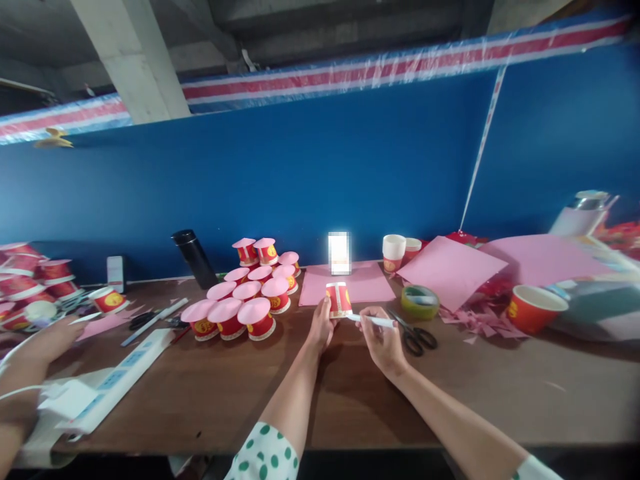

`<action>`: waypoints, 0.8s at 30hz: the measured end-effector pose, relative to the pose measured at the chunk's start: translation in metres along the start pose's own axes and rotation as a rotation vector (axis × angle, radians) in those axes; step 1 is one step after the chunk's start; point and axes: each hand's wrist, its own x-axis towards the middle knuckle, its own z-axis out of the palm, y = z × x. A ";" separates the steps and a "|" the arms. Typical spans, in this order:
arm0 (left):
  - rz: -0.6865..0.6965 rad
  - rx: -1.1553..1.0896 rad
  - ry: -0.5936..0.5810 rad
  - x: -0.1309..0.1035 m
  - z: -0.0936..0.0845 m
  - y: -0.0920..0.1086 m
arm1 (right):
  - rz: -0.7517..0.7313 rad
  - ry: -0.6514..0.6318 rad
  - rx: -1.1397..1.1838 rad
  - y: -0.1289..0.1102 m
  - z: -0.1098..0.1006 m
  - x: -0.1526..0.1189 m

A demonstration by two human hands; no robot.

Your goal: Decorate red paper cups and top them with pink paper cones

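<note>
My left hand (323, 325) grips a small red paper cup (339, 297) with a pale strip down its side, upside down over the table. In my right hand (381, 343) is a white pen-like tool (376, 321), its tip at the cup's lower right edge. I cannot tell whether the tip touches. Behind the cup lies a pink paper sheet (366, 283). Black-handled scissors (419, 340) rest right of my right hand, beside a roll of tape (419, 303). To the left stand several upturned red cups topped with pink paper discs (254, 311).
A white power strip (120, 377) lies at the left, near another person's hand (60, 340) and a pile of red cups (20, 283). A black bottle (194, 259) stands near the blue partition (300, 167). Pink scraps (493, 321) and a red cup (535, 310) are at the right.
</note>
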 end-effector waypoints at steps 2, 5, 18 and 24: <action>-0.001 0.002 0.009 0.000 0.000 0.000 | 0.006 0.001 -0.005 -0.001 0.000 0.000; -0.007 -0.001 0.013 0.001 0.000 -0.001 | 0.016 0.008 0.023 -0.002 -0.001 -0.001; -0.027 0.029 0.047 0.000 0.000 -0.001 | 0.029 0.001 -0.032 -0.002 -0.002 -0.001; -0.029 0.028 0.052 0.002 0.000 -0.001 | 0.066 0.026 0.006 0.003 -0.002 0.001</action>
